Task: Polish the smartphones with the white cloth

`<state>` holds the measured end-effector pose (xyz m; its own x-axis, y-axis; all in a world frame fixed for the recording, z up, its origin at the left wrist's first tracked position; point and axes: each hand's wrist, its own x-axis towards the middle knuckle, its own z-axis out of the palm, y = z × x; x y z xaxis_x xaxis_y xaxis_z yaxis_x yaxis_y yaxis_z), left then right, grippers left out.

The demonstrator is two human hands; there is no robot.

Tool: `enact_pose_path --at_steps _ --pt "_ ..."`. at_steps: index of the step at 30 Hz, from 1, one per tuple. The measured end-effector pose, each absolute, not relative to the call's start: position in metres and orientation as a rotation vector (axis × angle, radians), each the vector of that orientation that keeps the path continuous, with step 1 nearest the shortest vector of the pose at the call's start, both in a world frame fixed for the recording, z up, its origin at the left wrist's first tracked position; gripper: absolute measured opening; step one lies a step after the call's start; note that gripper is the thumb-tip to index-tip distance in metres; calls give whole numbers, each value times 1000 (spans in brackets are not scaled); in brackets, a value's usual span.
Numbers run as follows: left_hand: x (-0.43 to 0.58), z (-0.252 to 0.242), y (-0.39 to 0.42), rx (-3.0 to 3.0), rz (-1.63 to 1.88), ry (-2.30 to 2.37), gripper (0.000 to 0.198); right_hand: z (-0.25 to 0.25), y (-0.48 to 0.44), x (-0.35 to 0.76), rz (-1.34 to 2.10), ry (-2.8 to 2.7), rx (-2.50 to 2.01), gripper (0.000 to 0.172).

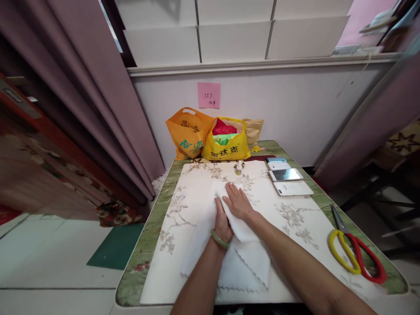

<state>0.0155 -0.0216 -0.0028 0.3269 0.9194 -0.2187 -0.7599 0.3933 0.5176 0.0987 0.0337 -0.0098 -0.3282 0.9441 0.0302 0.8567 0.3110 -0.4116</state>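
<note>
A white cloth (244, 262) with zigzag-cut edges lies folded in loose layers on a cream sheet printed with flowers. My left hand (223, 221), with a green bangle at the wrist, holds a raised fold of it; the thumb side shows and the other fingers are hidden by the fabric. Flat on the upper part of the same cloth rests my right hand (238, 201), its fingers stretched out and pointing up and left. The two hands are close together. Beyond them stands a small clear bottle (239, 168).
Scissors (348, 249) with yellow and red handles lie at the right edge. Several phones (293, 188) lie at the right rear. An orange bag (188, 135), a filled yellow bag (229, 146) and a brown paper bag (254, 130) stand by the wall on the green table (134, 267).
</note>
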Motion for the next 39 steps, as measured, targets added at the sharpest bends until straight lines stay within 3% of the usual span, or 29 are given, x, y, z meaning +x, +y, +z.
enact_pose_path --at_steps 9,16,21,24,27,30,32,35,37,39 --pt "14 -3 -23 316 1156 511 72 -30 22 139 292 -2056 -1910 59" --pt "8 -6 -22 313 1142 541 71 -17 -8 161 53 -1783 -1787 52" --pt "8 -2 -23 276 1144 551 65 4 -25 146 303 -1760 -1693 38" --pt "8 0 -23 243 1154 566 62 0 -21 145 493 -1609 -1762 48" --pt "7 0 -22 237 1159 569 61 3 -14 155 659 -1393 -1709 43" --pt "5 -2 -21 239 1159 576 60 25 -16 165 620 -1275 -1594 47" --pt "5 -1 -22 231 1156 559 59 44 -22 166 557 -1289 -1494 52" --pt "4 1 -23 203 1115 447 62 62 -29 160 848 -1506 -1256 60" --pt "4 3 -24 167 1079 379 66 61 -27 154 977 -1538 -1182 59" --pt "3 2 -25 120 1068 367 69 49 -22 148 836 -1522 -1285 49"
